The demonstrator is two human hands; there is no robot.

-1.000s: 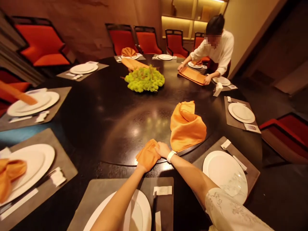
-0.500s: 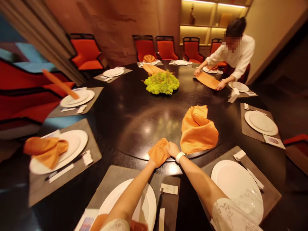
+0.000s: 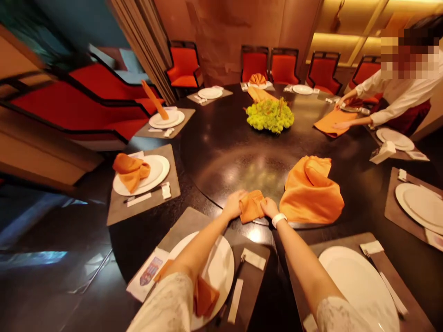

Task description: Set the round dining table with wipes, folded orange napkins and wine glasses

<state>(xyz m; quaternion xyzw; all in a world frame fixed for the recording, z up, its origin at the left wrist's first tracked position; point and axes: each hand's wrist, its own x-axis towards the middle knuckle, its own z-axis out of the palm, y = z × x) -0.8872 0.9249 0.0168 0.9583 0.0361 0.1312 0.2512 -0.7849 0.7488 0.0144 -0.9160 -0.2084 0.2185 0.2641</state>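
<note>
White china comes first: a dinner plate (image 3: 223, 258) under the left forearm, an orange napkin (image 3: 206, 295) lying on it. Just past that, at the near rim of the dark turntable (image 3: 238, 168), here's the folded napkin (image 3: 252, 206), right between the two hands. It looks light and soft, perhaps a touch slippery; the folded side edges should give the surest hold. And the right hand (image 3: 271, 207) has it there, thumb and fingers drawn together on the right edge! The left hand (image 3: 234, 204) meets the opposite edge, fingers bent, tips hidden, so how tightly they close can't be told. Beside the right hand sits a crumpled orange cloth (image 3: 311, 193). Farther out, the green moss centrepiece (image 3: 270, 116); to its right, a co-worker's hand (image 3: 342, 125) on an orange cloth panel (image 3: 325, 121); red chairs (image 3: 254, 65) beyond.
</note>
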